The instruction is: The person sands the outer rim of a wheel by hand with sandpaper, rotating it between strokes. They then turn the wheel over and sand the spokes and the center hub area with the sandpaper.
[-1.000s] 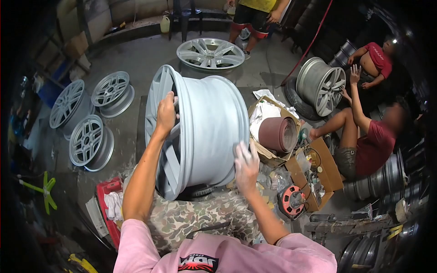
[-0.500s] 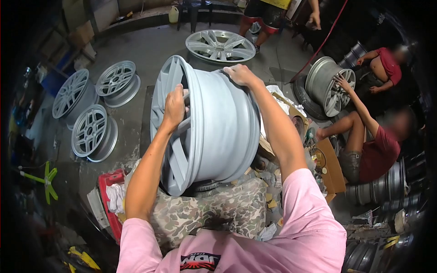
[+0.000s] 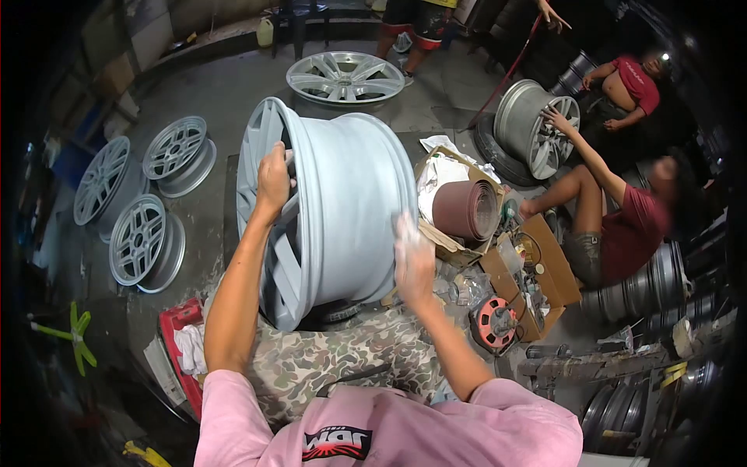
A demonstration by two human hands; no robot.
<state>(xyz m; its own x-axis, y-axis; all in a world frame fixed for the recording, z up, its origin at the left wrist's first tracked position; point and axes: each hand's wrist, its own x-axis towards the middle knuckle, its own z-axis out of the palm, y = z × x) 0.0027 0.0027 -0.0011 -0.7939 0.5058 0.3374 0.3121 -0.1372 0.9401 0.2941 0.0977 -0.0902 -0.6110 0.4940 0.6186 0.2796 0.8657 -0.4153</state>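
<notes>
A large pale grey wheel rim (image 3: 350, 202) stands on its edge in front of my camouflage-clad legs, its spokes facing left. My left hand (image 3: 275, 180) is closed around a part of the rim at its spoked side. Against the right edge of the barrel lies my right hand (image 3: 412, 261), blurred by motion, with its fingers pointing up; whether anything is in it cannot be made out.
Three rims (image 3: 138, 240) stand at the left, and another rim (image 3: 345, 79) lies beyond mine. Boxes hold a brown abrasive roll (image 3: 467, 210) and clutter; an orange reel (image 3: 495, 324) is nearby. A co-worker (image 3: 622, 226) touches a rim (image 3: 537, 128); other people are behind.
My right hand has moved from the top of the barrel down to its lower right side. My left hand keeps its hold. The view has shifted, showing more of the boxes.
</notes>
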